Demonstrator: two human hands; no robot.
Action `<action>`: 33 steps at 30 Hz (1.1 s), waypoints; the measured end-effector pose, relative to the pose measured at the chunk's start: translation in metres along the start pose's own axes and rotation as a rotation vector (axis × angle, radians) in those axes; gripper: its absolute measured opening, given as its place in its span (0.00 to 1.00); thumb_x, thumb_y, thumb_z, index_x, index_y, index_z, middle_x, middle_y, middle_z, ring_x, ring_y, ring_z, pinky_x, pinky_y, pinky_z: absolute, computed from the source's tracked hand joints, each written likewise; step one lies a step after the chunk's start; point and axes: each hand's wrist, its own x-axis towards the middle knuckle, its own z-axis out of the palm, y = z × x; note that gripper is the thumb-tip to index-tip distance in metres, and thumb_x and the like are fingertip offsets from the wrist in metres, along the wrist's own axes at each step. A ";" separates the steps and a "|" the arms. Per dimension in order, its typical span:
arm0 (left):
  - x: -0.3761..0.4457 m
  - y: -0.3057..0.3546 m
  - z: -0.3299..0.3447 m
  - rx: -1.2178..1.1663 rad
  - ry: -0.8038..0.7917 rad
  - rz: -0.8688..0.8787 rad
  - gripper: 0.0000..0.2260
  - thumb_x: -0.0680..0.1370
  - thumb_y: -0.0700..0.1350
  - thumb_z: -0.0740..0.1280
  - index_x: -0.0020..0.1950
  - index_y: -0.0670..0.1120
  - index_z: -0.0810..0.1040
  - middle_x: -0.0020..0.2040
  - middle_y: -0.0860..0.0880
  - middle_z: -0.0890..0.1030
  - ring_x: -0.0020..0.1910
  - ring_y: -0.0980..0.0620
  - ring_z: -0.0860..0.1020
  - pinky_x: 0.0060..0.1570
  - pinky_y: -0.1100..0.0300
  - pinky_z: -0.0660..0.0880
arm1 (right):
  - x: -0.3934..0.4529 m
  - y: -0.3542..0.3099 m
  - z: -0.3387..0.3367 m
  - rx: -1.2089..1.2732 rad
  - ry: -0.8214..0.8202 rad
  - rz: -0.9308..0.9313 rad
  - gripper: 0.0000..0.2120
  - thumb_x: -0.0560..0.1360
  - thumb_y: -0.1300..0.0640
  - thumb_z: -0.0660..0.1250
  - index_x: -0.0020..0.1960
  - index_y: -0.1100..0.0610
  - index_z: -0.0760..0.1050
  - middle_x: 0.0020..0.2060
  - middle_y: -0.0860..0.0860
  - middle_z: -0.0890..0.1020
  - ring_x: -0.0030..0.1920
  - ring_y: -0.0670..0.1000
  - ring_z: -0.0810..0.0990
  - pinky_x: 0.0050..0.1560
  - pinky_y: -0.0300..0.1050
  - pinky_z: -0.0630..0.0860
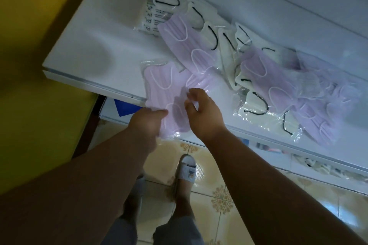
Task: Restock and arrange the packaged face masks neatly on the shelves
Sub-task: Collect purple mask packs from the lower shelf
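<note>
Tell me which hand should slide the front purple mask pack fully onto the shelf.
Left, probably. The left hand already grips the purple pack at its overhanging near edge, while the right hand hovers above it, fingers loosely curled.

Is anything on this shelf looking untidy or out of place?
Yes. The lilac mask packs and white mask packs overlap at mixed angles on the shelf. One lilac pack under both hands overhangs the front edge.

Left hand (146, 120) blurred, hid lilac mask pack's (159, 89) near corner; print on clear bag (149, 18) too small to read.
</note>
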 end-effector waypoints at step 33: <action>0.017 0.020 -0.073 -0.186 -0.206 0.021 0.14 0.75 0.31 0.70 0.57 0.44 0.76 0.62 0.42 0.81 0.57 0.41 0.81 0.53 0.40 0.79 | -0.002 -0.008 0.010 -0.098 0.103 0.209 0.29 0.70 0.53 0.76 0.68 0.51 0.70 0.67 0.52 0.67 0.56 0.56 0.77 0.61 0.49 0.76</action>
